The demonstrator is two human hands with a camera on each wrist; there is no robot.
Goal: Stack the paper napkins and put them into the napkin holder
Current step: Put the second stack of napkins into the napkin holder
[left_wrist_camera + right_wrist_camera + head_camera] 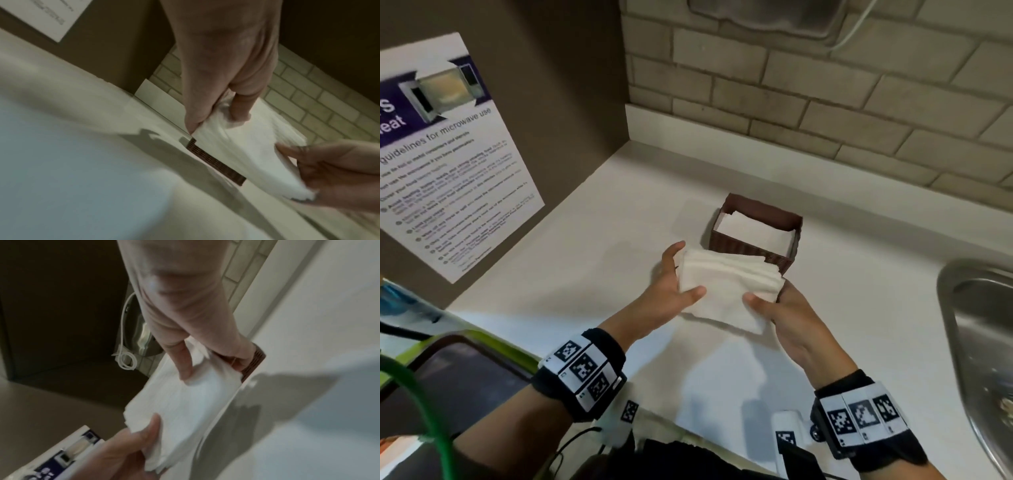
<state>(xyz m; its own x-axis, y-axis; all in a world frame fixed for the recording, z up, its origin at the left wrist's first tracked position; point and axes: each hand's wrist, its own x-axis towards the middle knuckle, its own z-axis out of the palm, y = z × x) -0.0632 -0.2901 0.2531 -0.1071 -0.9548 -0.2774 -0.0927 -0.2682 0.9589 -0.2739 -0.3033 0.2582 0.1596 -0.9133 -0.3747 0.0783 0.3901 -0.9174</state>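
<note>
both hands hold 1 gathered stack of napkins (726,291) in the air just near of the napkin holder (756,233), a dark ribbed box on the white counter (585,240) toward the far wall. the left hand (671,291) pinches the stack's left edge, thumb on top and fingers underneath, and the right hand (784,315) pinches the near right corner the same way. by my reading the stacking is largely done, since the sheets lie in 1 pile, though their far edges are fanned and not square. some white napkins already lie flat inside the holder, so part of the loading looks finished; what is left is to carry this pile over the rim and lower it in. the head view alone shows the holder's open top, its contents, the steel sink (979,342) at right and the microwave poster (448,154) at left. the left wrist view shows the stack sagging between the 2 grips and only a strip of the holder's ribbed side. the right wrist view shows the loose layered edges near the left thumb and a coiled white cable (125,360) on the far wall.
</note>
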